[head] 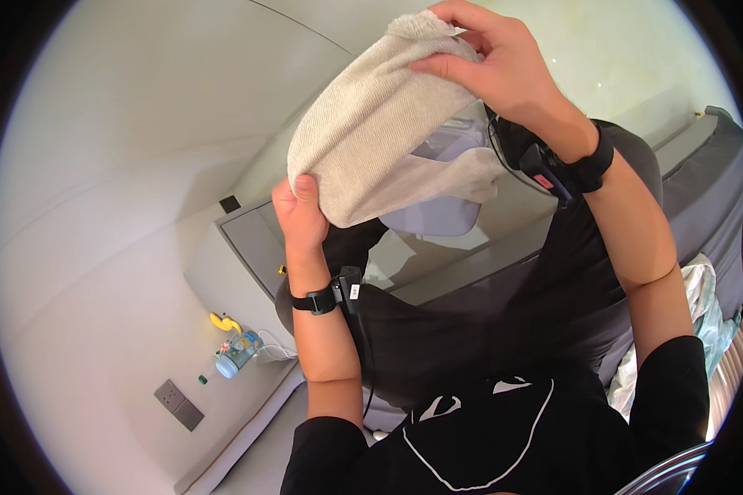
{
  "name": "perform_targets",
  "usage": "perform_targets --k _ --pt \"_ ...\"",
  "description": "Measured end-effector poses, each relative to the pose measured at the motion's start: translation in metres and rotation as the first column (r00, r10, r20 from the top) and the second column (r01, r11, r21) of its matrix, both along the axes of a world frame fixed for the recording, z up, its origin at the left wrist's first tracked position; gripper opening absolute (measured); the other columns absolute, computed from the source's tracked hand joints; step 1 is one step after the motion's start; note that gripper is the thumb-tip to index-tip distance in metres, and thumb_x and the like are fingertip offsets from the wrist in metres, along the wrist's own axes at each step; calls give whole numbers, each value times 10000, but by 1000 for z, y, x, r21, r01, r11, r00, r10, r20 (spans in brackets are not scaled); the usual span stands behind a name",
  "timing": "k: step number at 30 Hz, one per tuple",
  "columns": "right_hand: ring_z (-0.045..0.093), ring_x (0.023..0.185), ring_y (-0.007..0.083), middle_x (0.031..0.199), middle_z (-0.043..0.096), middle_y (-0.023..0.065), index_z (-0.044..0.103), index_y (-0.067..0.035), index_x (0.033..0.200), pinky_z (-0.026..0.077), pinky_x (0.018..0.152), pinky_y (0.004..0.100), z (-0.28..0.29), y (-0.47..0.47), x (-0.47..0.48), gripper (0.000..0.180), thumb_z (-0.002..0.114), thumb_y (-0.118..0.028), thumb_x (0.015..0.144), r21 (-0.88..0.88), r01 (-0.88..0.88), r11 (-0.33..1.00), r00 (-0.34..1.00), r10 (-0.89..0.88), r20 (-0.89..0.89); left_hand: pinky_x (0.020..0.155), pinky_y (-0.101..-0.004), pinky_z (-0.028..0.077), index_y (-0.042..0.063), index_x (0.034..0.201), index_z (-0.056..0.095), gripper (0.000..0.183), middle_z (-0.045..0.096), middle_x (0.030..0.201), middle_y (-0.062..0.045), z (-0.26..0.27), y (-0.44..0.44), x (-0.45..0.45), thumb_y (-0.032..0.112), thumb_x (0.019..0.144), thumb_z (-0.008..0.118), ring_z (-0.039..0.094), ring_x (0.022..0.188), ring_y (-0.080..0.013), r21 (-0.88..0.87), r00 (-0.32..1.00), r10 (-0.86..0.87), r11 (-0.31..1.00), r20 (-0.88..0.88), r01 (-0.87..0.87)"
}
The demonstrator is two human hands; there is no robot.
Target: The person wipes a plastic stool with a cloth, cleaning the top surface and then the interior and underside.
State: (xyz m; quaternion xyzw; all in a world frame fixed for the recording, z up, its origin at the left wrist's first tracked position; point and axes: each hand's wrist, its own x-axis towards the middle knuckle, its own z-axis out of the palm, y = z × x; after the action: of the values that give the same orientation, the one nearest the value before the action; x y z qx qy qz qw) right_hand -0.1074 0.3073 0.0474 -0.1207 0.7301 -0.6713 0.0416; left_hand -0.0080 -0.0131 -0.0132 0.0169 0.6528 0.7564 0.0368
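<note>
A beige ribbed cloth garment (371, 124) with a fluffy patch at its top is stretched between my two hands, in the upper middle of the view. My left hand (302, 210) pinches its lower left end, thumb in front. At the upper right, my right hand (495, 59) grips the other end between thumb and fingers. A thinner beige part of the cloth (433, 179) hangs below and to the right. Behind it, partly hidden, is a pale lavender plastic basin or tub (436, 216). Each wrist bears a black strap with a small device and a cable.
My legs in dark trousers flank the tub. At left, a grey cabinet (254, 247) bears a patterned bottle (238, 356) and a yellow object (225, 322). A wall socket (179, 405) is lower left. A grey bed edge (706, 173) and crumpled fabric (706, 297) lie right.
</note>
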Motion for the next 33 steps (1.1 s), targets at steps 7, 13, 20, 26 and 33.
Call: perform_targets --k 7,13,20,26,33 --pt "581 1252 368 1422 527 241 504 -70 1451 498 1052 448 -67 13 15 707 804 -280 846 687 -119 717 988 20 150 944 -392 551 -57 1456 470 671 641 1325 -231 -5 15 -17 310 955 723 675 1142 -287 -509 844 25 808 535 298" --pt "358 1463 452 1580 357 298 443 -65 1516 304 1219 490 -106 -29 72 804 787 -371 858 771 -298 563 939 319 130 954 -414 530 -6 1493 473 805 667 1243 -284 -38 26 1 394 870 790 669 1124 -369 -705 755 -105 294 647 645" --pt "271 1519 424 1646 302 204 387 -154 1576 304 1227 507 -144 -49 94 875 819 -292 827 782 -329 529 846 533 -5 916 -346 534 1 1490 479 635 709 1172 -161 -54 33 -7 212 944 723 669 1000 -216 -542 727 -319 501 608 674" --pt "475 1349 352 1445 523 66 503 -218 1483 465 1032 468 -143 -52 93 758 805 -149 792 903 -306 303 787 614 61 878 -308 498 40 1458 526 541 718 1016 -80 -49 25 -11 182 958 679 624 946 -150 -451 651 -344 505 677 736" --pt "548 1195 302 1265 573 46 590 -191 1340 499 891 455 -137 -56 119 606 722 -26 772 875 -483 33 687 634 356 1041 -421 488 62 1472 515 683 623 1354 -216 -63 29 0 390 908 720 618 1235 -348 -757 784 -227 210 578 619"
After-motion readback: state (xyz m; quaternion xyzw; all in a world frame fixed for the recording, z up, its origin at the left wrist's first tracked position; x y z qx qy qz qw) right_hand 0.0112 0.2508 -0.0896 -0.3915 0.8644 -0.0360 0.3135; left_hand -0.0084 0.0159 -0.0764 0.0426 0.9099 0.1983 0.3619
